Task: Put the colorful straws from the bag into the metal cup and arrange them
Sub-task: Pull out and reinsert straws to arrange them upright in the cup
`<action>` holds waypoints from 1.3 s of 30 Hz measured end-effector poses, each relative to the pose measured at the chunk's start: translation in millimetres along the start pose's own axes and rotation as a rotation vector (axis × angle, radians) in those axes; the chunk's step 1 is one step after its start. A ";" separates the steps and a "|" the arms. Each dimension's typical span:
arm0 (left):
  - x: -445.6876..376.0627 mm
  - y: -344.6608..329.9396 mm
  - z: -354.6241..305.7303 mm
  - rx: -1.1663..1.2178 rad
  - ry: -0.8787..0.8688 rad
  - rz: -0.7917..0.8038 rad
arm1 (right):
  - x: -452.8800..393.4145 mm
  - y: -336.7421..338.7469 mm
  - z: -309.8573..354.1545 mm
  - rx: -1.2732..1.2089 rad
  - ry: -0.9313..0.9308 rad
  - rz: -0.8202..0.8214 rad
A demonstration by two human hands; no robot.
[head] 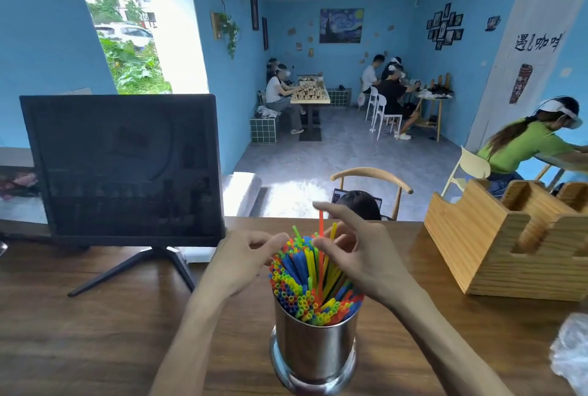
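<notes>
A shiny metal cup (313, 354) stands on the wooden counter near the front edge, packed with many colorful straws (305, 281) that fan out upward. My left hand (241, 263) is at the left side of the bundle, its curled fingertips touching the straw tops. My right hand (359, 249) is at the right side and pinches a red straw (321, 230) that sticks up above the others. A crumpled clear plastic bag (571, 354) lies at the right edge of the counter.
A dark monitor (124, 166) on a stand sits at the left of the wooden counter (95, 332). A wooden compartment box (515, 243) stands at the right. Beyond the counter are a chair, a seated person's head and people at tables.
</notes>
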State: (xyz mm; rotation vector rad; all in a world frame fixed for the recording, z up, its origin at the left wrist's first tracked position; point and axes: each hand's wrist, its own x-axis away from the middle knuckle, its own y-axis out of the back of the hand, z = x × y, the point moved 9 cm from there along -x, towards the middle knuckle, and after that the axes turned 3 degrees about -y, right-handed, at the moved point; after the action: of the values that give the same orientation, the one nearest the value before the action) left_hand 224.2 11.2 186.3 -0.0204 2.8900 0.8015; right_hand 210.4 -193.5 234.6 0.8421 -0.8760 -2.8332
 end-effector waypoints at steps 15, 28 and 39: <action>3.1 30.3 -43.5 0.046 -0.224 -0.244 | -1.6 8.8 0.9 -0.295 -0.027 0.160; 52.2 86.9 -94.8 0.766 -0.587 -0.758 | -20.1 40.8 12.0 -0.627 -0.063 -0.106; 59.8 49.3 -68.7 0.753 -0.428 -0.740 | -25.6 64.6 13.1 -0.527 -0.076 -0.303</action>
State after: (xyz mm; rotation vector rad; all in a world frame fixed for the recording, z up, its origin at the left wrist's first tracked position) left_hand 153.3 19.7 261.4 -0.6809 2.2989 -0.3670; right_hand 218.8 -235.7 290.8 0.8462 0.0236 -3.1267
